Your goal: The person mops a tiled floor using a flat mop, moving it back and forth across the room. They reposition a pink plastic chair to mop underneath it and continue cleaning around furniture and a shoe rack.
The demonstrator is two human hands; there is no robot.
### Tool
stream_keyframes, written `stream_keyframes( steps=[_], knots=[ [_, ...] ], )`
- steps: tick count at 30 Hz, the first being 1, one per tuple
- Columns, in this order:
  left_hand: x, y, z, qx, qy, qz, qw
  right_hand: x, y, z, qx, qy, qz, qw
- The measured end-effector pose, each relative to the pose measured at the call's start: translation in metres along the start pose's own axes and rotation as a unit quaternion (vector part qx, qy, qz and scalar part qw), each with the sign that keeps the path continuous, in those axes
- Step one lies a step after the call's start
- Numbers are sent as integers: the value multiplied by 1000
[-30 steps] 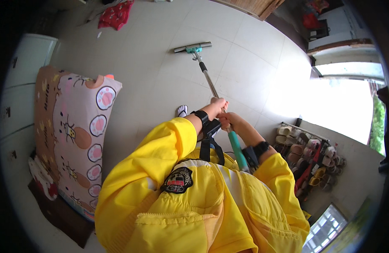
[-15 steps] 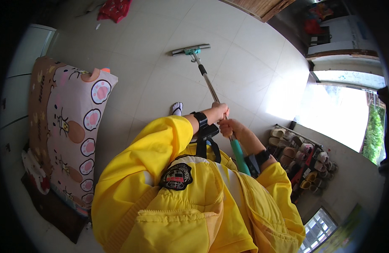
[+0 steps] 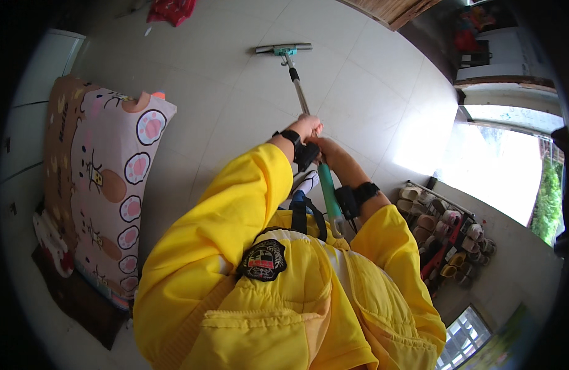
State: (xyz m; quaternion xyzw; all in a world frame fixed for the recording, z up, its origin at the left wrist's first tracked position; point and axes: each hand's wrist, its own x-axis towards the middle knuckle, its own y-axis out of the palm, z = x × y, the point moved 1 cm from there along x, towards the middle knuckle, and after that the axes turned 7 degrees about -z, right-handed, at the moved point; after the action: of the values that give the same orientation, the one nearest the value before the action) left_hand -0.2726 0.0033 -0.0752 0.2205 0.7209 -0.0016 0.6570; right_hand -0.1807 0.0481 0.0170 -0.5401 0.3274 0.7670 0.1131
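Both hands grip one mop with a silver pole and a wide, flat green-and-grey head (image 3: 284, 49), which rests on the tiled floor well ahead of me. My left hand (image 3: 309, 126) is wrapped round the mop pole (image 3: 302, 97). Just behind it, my right hand (image 3: 322, 147) closes on the pole near the green grip (image 3: 328, 191), whose end reaches back toward my waist. Parts of the fingers are hidden, since the two hands sit close together. A black strap with a small box is on each wrist.
A bed with a paw-print cover (image 3: 115, 185) stands at the left. On the right is a rack of shoes (image 3: 445, 234) beside a bright doorway (image 3: 491, 166). A red cloth or bag (image 3: 172, 11) lies on the far floor, and wooden furniture (image 3: 392, 11) stands far right. My sandalled foot (image 3: 307, 184) shows below the hands.
Both hands and the mop have moved forward, away from me, and the mop head slid farther across the floor. The hands also shifted slightly left. A foot now shows below my hands.
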Motion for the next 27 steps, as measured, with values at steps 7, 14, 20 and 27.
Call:
stream_keyframes(
  steps=[7,14,20,27],
  knots=[
    [-30,58,107,1,-6,-43,999,-68,-67,-75,56,100,5,993],
    [-85,92,155,77,2,-121,990,-130,-82,-112,121,177,53,975],
    [-76,75,117,99,33,-136,985,-88,-70,-88,132,196,54,970],
    [-25,38,46,3,5,-72,997,-23,-43,-32,104,125,-8,987]
  ],
)
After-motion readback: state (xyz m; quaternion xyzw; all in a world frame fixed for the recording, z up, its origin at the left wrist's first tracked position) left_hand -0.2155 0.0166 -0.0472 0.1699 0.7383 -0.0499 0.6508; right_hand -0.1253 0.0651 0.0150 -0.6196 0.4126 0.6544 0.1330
